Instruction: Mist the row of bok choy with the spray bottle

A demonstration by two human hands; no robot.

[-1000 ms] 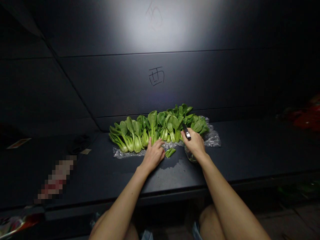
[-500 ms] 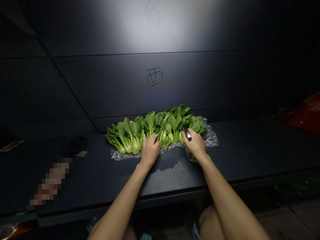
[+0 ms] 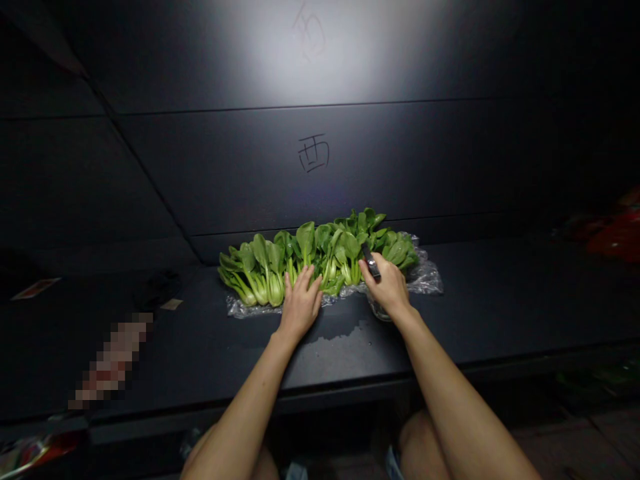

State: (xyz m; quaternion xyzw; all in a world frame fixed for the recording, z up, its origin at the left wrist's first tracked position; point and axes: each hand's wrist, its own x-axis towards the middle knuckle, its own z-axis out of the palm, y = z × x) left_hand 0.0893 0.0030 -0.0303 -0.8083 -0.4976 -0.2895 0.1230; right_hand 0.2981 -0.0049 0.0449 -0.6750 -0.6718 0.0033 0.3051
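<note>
A row of bok choy [image 3: 275, 273] stands and leans along the back of the dark shelf [image 3: 330, 363], on clear plastic sheeting [image 3: 425, 277]. My left hand [image 3: 300, 303] rests against the front of the row, its fingers spread over the stems. A small loose bok choy leaf [image 3: 333, 287] lies just right of its fingertips, on the plastic. My right hand [image 3: 390, 288] is wrapped round a spray bottle [image 3: 371, 261]. The black head points toward the leaves, and part of the clear body shows under the palm.
A wet patch [image 3: 345, 333] spreads on the shelf before the plants. The dark back wall [image 3: 240, 167] bears a handwritten character. On the left are a small card [image 3: 173, 304], a dark item [image 3: 160, 283] and a blurred-out sheet [image 3: 113, 360]. Red items [image 3: 620, 233] sit far right.
The loose leaf has gone from the bare shelf back to the front of the row. My left hand has moved slightly left and its fingers have spread. My right hand barely shifts.
</note>
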